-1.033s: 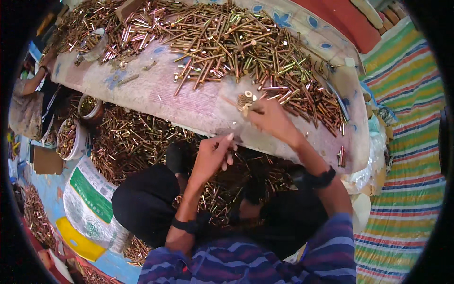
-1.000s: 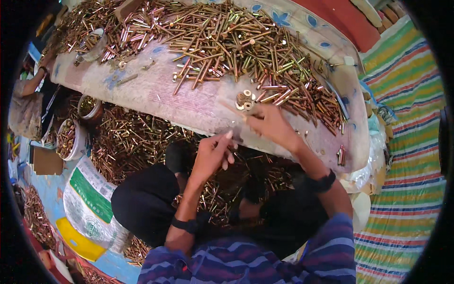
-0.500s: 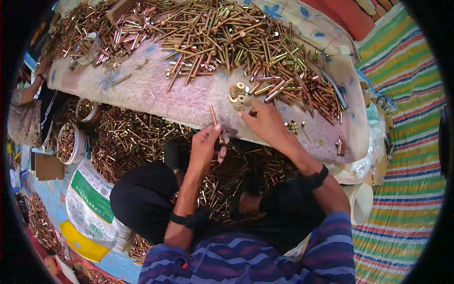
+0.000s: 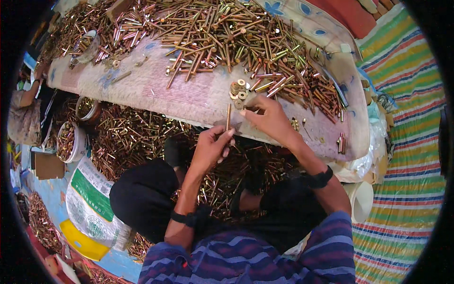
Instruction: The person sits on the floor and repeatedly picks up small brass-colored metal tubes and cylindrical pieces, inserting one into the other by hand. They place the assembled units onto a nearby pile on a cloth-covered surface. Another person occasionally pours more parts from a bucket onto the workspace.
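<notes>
Left hand (image 4: pixel 210 147): one brassy bolt (image 4: pixel 229 116), pinched thumb-to-finger, shank pointing away over the cloth-covered bench (image 4: pixel 184 105)'s near edge. Right hand (image 4: pixel 270 120): fingers curled beside a pile of flat washers (image 4: pixel 240 90); grip, I cannot tell. Beyond: heaped bolts (image 4: pixel 227 40).

striped sheeting (image 4: pixel 399 189) right; blue surface (image 4: pixel 49 185) left

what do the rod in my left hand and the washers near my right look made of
Rod: likely metal, perhaps plated steel; smooth coppery finish with a bright sheen. Washers: seemingly metal, yellowish, catching pale highlights; plated steel or brass, I can't tell.
</notes>
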Available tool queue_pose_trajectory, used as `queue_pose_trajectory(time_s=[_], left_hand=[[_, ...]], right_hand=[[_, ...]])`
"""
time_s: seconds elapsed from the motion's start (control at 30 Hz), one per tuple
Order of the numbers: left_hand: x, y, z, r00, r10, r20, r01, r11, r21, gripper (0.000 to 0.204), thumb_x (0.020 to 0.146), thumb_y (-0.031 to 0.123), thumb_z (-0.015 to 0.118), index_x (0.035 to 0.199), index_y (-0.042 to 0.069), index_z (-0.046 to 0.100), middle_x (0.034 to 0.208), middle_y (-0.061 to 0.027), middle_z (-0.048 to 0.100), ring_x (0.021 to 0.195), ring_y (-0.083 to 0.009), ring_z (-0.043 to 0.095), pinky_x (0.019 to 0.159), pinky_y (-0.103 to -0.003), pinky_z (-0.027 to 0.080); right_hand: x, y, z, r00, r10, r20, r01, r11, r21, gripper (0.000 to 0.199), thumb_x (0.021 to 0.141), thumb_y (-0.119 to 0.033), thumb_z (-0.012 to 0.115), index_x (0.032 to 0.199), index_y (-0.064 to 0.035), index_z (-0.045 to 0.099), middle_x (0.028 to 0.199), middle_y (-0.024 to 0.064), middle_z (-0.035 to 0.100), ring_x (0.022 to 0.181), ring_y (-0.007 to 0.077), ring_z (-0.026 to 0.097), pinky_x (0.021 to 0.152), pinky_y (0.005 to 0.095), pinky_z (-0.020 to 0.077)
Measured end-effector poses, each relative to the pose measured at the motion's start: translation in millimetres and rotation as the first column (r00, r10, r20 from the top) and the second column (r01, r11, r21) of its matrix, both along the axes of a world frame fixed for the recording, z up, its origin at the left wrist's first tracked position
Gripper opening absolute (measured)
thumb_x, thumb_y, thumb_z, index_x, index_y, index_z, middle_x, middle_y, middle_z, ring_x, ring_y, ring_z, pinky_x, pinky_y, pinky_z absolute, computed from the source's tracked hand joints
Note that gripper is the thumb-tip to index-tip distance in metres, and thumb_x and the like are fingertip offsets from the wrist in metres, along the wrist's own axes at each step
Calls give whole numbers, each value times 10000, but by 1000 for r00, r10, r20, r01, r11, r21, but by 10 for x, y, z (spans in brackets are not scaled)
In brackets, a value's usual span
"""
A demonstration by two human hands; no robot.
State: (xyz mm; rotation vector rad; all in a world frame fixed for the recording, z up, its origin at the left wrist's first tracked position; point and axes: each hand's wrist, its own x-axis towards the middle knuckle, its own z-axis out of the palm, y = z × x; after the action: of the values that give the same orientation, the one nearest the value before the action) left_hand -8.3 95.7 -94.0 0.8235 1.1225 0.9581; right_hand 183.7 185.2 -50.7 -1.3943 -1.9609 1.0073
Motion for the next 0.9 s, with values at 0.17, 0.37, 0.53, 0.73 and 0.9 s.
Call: queue_pose_trajectory(time_s=[0.17,0.37,0.53,0.73,0.9], left_hand=[[42,-24,-5,983,-76,-170,97,988,122,242,977,181,664,1156,33,730,711,43,605,532,-33,505,462,-234,376],[12,-21,-67,914,-49,-403,177,941,289,264,943,120,667,1168,-13,703,850,-150,742,764,-206,686,732,-354,523],[8,-29,-125,857,12,-515,220,896,387,264,919,97,664,1156,-12,700,1018,-247,718,975,-376,703,866,-408,522],[56,-40,-181,871,20,-491,245,848,470,266,908,64,660,1159,-16,697,1035,-219,726,950,-374,701,851,-420,526],[58,-42,-177,930,-21,-368,173,906,386,261,933,77,661,1169,-31,692,917,-142,732,785,-194,662,740,-339,522]], right_hand=[[100,-196,286,997,33,-76,-48,976,-211,308,905,-206,750,1093,28,686,921,53,701,676,95,639,610,272,522],[179,-264,383,996,47,-80,-64,972,-226,284,911,-198,745,1067,34,693,922,65,697,713,112,647,640,300,540],[283,-280,309,990,107,-93,-124,971,-206,270,916,-188,746,1071,26,691,903,54,690,740,108,644,639,295,534],[215,-375,235,985,158,-70,-171,944,-282,270,887,-217,773,989,24,708,805,85,716,690,128,659,638,312,535],[372,-272,253,976,199,-94,-219,909,-354,275,908,-220,738,1047,17,717,834,116,719,703,124,660,648,307,538]])
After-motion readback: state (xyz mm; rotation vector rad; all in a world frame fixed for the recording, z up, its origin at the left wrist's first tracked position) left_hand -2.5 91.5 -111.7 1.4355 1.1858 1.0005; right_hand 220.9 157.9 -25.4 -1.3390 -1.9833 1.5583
